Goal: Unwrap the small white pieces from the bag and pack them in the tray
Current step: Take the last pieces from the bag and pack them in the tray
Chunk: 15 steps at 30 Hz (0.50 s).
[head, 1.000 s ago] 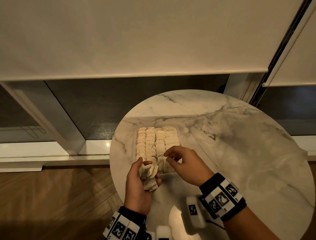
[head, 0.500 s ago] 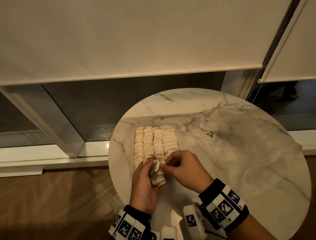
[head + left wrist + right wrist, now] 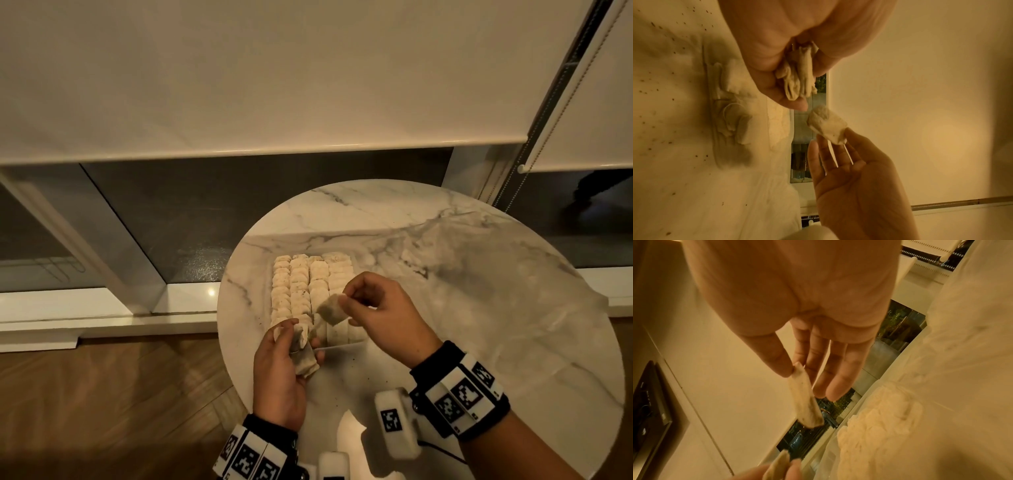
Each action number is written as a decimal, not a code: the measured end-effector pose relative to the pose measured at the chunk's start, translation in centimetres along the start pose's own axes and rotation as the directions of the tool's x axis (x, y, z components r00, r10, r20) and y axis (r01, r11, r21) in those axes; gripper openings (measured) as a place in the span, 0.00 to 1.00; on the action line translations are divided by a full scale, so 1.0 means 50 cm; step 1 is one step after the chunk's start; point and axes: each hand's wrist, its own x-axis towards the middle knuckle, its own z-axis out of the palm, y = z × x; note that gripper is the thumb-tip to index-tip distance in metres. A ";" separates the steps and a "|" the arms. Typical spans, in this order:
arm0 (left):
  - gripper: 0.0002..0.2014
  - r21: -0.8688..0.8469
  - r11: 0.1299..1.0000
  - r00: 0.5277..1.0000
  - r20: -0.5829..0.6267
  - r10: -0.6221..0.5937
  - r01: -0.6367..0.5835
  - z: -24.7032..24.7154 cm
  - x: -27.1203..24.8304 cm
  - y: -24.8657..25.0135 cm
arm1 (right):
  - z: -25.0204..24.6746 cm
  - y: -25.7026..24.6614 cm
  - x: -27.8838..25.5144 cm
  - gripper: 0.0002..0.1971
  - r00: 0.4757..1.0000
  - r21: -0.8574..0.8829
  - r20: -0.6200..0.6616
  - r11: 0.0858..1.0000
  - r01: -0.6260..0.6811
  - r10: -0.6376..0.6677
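My left hand (image 3: 294,337) grips a small bundle of white pieces (image 3: 305,356) just in front of the tray's near end; in the left wrist view the bundle (image 3: 799,78) sits between thumb and curled fingers. My right hand (image 3: 346,301) pinches a single white piece (image 3: 330,310) between thumb and forefinger, a little above the tray's near rows. The right wrist view shows that piece (image 3: 805,399) hanging from the fingertips. The clear tray (image 3: 337,346) holds several rows of packed pieces (image 3: 308,284).
The tray lies at the left of a round marble table (image 3: 513,342). Crinkled clear plastic (image 3: 462,260) covers the table to the tray's right. Dark crumbs (image 3: 352,359) dot the near surface. Wooden floor and a window sill lie beyond the left edge.
My right hand met the bundle in my left hand, pinched one piece and drew it up and to the right over the tray. The left hand kept its grip on the rest.
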 end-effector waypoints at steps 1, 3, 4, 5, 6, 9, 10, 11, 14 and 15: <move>0.08 -0.006 1.000 1.000 -0.014 0.007 -0.008 -0.004 0.002 0.004 | 0.000 0.000 0.010 0.04 1.000 0.018 -0.009 1.000 -0.017 0.017; 0.08 -0.023 1.000 0.999 -0.039 0.013 -0.014 -0.011 0.008 0.010 | 0.001 0.005 0.032 0.04 0.999 0.006 0.005 0.999 -0.051 0.051; 0.07 -0.032 0.999 0.999 -0.051 0.013 -0.015 -0.015 0.011 0.013 | 0.003 0.010 0.043 0.04 0.997 -0.023 0.033 0.997 -0.070 0.071; 0.07 -0.036 0.999 0.998 -0.061 0.010 -0.012 -0.018 0.014 0.016 | 0.007 0.015 0.053 0.04 0.993 -0.061 0.067 0.994 -0.090 0.094; 0.07 -0.041 0.999 0.998 -0.068 0.005 -0.008 -0.021 0.017 0.019 | 0.011 0.021 0.062 0.04 0.988 -0.119 0.105 0.988 -0.103 0.116; 0.07 -0.052 0.999 0.997 -0.072 0.011 -0.015 -0.024 0.025 0.027 | 0.026 0.033 0.082 0.04 0.956 -0.339 0.240 0.937 -0.080 0.168; 0.07 -0.052 0.999 0.997 -0.072 0.013 -0.017 -0.023 0.028 0.029 | 0.032 0.034 0.086 0.03 0.940 -0.399 0.285 0.915 -0.062 0.189; 0.07 -0.049 0.999 0.997 -0.071 0.015 -0.019 -0.022 0.030 0.030 | 0.037 0.034 0.090 0.04 0.923 -0.451 0.323 0.892 -0.044 0.209; 0.07 -0.035 0.999 0.997 -0.078 0.013 -0.016 -0.020 0.036 0.028 | 0.044 0.031 0.099 0.05 0.884 -0.545 0.392 0.838 0.000 0.256; 0.07 -0.029 0.999 0.997 -0.081 0.014 -0.017 -0.020 0.037 0.026 | 0.046 0.031 0.101 0.05 0.874 -0.558 0.403 0.830 -0.001 0.272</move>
